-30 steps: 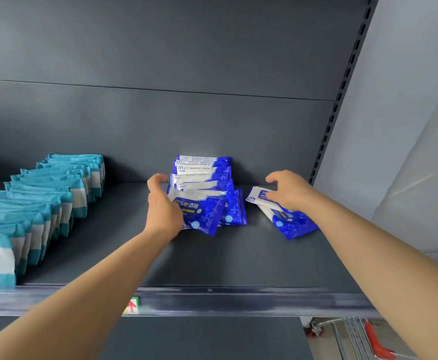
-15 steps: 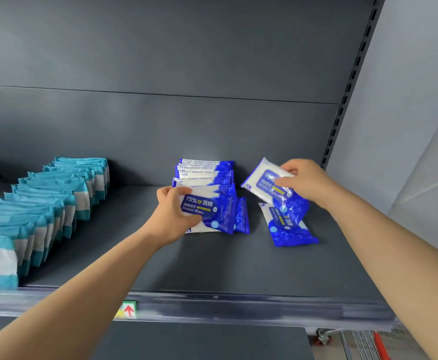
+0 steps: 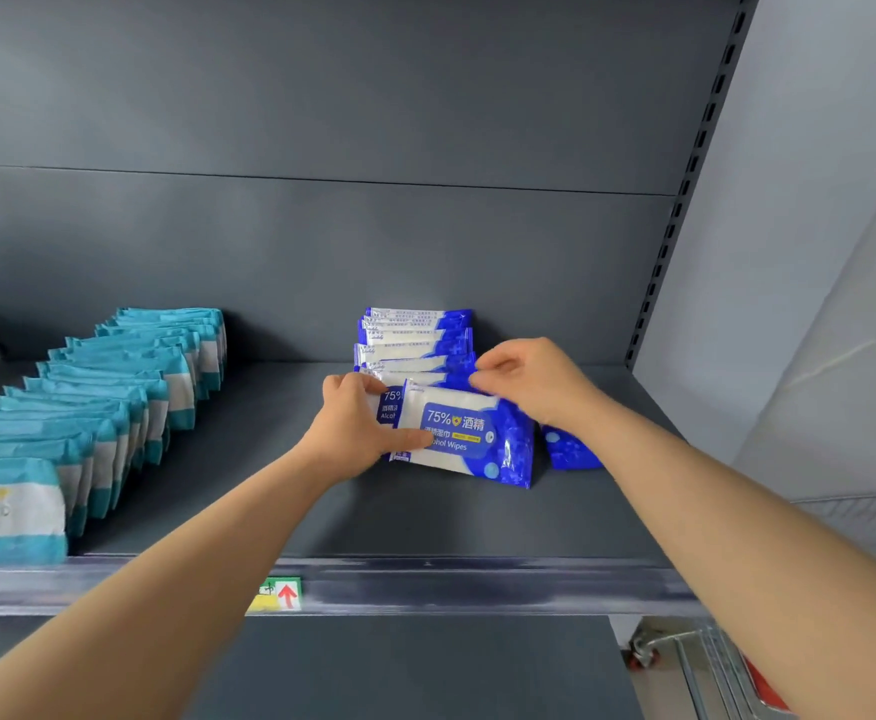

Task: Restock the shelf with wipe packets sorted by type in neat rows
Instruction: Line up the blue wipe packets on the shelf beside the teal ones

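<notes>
A row of blue-and-white alcohol wipe packets [image 3: 415,337] stands on the grey shelf [image 3: 425,522], running back to the rear panel. At the row's front, both hands hold one blue packet [image 3: 469,441] labelled 75%. My left hand [image 3: 358,428] grips its left end, thumb across the front. My right hand [image 3: 534,379] pinches its upper right corner. Another blue packet [image 3: 568,452] lies flat to the right, mostly hidden behind my right wrist. A long row of teal-and-white packets [image 3: 114,392] fills the shelf's left side.
The shelf's front rail carries a small price tag with a red arrow [image 3: 280,595]. A slotted upright [image 3: 685,200] bounds the shelf on the right. Part of a metal cart with a red handle [image 3: 711,667] shows below right.
My right hand lifted a blue packet from the shelf's right side and carried it left to the front of the blue row. My left hand now grips that packet too.
</notes>
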### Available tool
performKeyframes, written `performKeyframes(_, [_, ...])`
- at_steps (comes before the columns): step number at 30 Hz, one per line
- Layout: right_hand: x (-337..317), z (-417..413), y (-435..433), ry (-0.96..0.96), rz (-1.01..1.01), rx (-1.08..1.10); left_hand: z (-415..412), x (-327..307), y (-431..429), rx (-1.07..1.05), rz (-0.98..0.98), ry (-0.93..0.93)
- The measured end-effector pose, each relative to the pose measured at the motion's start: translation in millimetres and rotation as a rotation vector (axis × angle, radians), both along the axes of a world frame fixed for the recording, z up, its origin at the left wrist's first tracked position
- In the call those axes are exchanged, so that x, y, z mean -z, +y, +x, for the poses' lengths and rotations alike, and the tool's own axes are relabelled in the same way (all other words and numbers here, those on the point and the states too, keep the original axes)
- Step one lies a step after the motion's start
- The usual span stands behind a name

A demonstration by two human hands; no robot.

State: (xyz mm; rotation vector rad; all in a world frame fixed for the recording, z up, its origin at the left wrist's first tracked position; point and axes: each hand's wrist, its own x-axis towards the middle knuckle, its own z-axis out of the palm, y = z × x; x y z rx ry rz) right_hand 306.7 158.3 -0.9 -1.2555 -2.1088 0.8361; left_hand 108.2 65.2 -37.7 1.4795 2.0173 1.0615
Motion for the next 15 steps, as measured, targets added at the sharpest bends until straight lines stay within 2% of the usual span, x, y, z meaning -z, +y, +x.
performKeyframes(1, [-0.8,9.1,5.9,-0.073,0.070,0.105,-1.2,2.9,1.2,-0.005,0.005,0.011])
performKeyframes(3, [-2.1,31.6,13.2,-0.350,0.105,0.273,-3.8,4.7,2.1,-0.009,0.003,0.042])
performKeyframes(4, [-1.4,40.9,12.6,-0.468,0.044,0.311,-5.4,5.9,3.0,-0.021,0.001,0.046])
performKeyframes(6, [1.8,51.2,7.3,-0.526,-0.086,0.318,-6.8,5.4,4.7,-0.050,-0.001,0.029])
performKeyframes(15, [8.2,58.8,18.4,0.125,-0.206,0.366,-1.3,1.4,17.7,-0.127,-0.021,-0.015])
